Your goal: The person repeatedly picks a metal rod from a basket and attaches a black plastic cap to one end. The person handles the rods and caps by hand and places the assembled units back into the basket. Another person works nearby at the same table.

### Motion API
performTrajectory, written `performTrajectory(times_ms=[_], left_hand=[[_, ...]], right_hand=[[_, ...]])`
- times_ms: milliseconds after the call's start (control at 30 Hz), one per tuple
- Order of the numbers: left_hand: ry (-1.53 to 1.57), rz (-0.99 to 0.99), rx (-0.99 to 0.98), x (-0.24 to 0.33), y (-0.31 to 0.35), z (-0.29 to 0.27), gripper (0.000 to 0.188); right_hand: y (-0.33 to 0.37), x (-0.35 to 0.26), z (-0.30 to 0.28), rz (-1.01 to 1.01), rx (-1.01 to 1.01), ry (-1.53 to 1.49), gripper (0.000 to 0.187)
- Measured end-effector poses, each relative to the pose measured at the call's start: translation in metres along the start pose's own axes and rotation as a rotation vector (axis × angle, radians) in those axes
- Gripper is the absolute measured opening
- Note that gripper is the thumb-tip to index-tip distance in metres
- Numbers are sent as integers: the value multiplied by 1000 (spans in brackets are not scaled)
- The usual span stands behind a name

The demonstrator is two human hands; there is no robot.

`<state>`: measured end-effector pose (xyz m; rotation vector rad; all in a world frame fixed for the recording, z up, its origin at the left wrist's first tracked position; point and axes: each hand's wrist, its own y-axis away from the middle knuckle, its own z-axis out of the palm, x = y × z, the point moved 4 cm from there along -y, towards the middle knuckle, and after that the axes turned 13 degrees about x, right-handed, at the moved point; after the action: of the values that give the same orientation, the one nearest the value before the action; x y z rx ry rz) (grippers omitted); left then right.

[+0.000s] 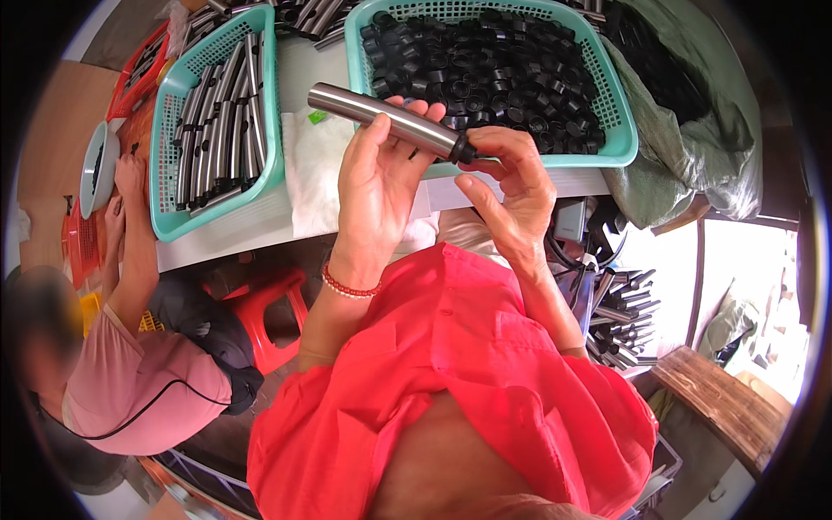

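A brushed metal tube (381,111) lies slanted across my left hand (381,169), with the thumb on top and the fingers beneath. At its right end is a black plastic cap (464,152). My right hand (516,186) has its bent fingers around this cap, while its thumb points away, apart from the tube. Behind my hands stands a green plastic basket (626,139) heaped with small black caps (494,78). To the left, another green basket (160,186) holds several metal tubes (227,121) with black ends.
Both baskets stand on a white table (199,245). At left a person in a pink shirt (147,381) works beside a pale bowl (100,169) and a red stool (269,321). More tubes (624,316) lie below the table at right, near a wooden board (724,403) and a green sack (693,169).
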<state>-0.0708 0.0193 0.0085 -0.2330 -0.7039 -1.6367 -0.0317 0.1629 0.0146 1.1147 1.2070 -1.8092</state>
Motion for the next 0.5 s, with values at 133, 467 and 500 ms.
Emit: performTrajectory(times_ms=[133, 467, 500], left_hand=[[-129, 105, 26, 8, 7, 4, 27], [-276, 252, 52, 10, 12, -3, 24], [-287, 253, 55, 9, 11, -4, 24]], right_hand=[[1, 4, -2, 190, 63, -92, 28], [7, 23, -5, 578, 59, -360, 27], [7, 25, -6, 598, 57, -375, 26]])
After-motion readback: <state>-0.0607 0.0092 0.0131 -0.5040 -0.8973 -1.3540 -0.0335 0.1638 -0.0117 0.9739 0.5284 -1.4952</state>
